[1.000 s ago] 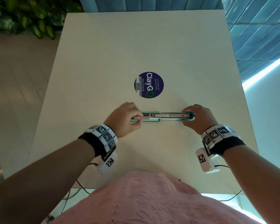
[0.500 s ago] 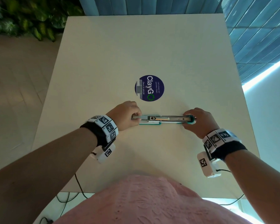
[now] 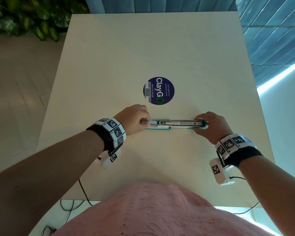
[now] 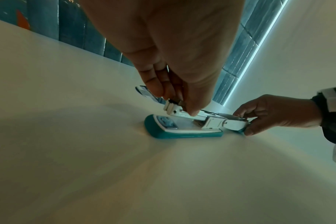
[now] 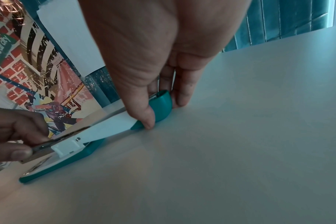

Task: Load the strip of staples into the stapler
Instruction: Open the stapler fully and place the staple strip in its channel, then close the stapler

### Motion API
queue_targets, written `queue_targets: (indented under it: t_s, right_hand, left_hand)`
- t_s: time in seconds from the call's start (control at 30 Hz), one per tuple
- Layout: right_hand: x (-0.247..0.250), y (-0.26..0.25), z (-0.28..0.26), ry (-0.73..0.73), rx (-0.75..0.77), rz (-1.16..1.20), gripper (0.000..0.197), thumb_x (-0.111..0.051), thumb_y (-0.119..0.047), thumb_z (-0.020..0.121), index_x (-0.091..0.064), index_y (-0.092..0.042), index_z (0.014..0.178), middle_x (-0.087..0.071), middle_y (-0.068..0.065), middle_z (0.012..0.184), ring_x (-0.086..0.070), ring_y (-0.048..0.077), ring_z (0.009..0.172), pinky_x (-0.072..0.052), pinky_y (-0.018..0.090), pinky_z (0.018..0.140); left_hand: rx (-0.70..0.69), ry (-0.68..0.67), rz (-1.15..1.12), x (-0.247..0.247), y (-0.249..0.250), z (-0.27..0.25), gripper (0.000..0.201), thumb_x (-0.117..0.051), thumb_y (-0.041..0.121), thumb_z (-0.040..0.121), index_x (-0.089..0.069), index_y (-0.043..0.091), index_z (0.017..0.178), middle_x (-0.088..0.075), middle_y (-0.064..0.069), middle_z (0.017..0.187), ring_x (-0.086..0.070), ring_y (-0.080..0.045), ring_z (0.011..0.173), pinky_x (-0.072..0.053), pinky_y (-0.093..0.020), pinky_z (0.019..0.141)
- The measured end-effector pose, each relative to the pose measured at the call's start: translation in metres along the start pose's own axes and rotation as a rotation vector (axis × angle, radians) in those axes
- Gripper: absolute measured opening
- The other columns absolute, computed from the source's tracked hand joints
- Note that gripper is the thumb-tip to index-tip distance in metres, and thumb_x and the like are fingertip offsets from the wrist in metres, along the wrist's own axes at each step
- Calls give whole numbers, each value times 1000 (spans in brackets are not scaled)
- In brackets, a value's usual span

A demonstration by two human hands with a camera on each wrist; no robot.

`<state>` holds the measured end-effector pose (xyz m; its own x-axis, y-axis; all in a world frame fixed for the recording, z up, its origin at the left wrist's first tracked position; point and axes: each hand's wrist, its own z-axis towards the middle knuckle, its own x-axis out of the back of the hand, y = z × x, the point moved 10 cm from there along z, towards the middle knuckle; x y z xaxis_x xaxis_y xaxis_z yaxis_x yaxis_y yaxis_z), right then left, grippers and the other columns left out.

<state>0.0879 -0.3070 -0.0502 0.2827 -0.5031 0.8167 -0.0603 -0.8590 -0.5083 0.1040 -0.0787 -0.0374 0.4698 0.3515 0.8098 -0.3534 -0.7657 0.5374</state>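
A teal-and-white stapler (image 3: 175,124) lies on the cream table (image 3: 160,48) near a navy round sticker (image 3: 159,90).

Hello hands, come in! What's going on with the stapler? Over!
Left hand pinching the metal staple rail's front end. Right hand gripping the flipped-open teal cover's tip. Stapler lying open on the table. Nothing in the way.

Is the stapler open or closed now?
Open. The stapler lies unfolded flat on the table, its metal channel exposed, with the left hand and right hand at its ends.
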Motion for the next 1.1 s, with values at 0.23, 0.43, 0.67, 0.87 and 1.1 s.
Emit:
queue_targets:
  t_s: [0.23,0.43,0.67,0.87,1.1]
  right_hand:
    - [-1,0,0,-6,-7,0,23,-74,-13,71,-70,-15,94,-67,9,89,-60,26,79,-43,28,74]
    - [-3,4,2,-18,-16,1,29,-76,-13,70,-68,-15,98,-66,8,91,-57,22,79,-42,27,75]
    - [-2,1,3,-37,-8,4,25,-75,-14,72,-68,-13,96,-66,10,90,-60,26,80,-41,28,74]
    - [29,-21,-8,17,55,304,31,-81,-13,67,-66,-23,92,-68,-7,90,-65,15,90,-54,23,88]
    - [-7,-109,-3,-129,226,335,33,-73,-29,76,-62,-25,107,-66,-7,107,-62,12,101,-46,28,98]
  left_hand:
    - [44,49,-61,-4,-10,-6,23,-68,23,73,-62,17,94,-56,-1,91,-48,-15,84,-43,-29,76]
    - [208,134,-121,-9,-53,-28,55,-78,25,63,-55,15,112,-51,-5,104,-45,-17,96,-37,-27,87]
    - [155,188,-172,-5,-51,-26,29,-75,15,66,-64,17,92,-54,-1,83,-52,-18,77,-37,-15,67]
    - [135,176,-135,-3,-51,-25,28,-74,16,66,-65,16,93,-57,-4,82,-53,-18,75,-37,-12,66]
    - [129,171,-150,-3,-51,-24,30,-75,18,66,-66,16,95,-59,-6,83,-54,-21,76,-42,-22,68]
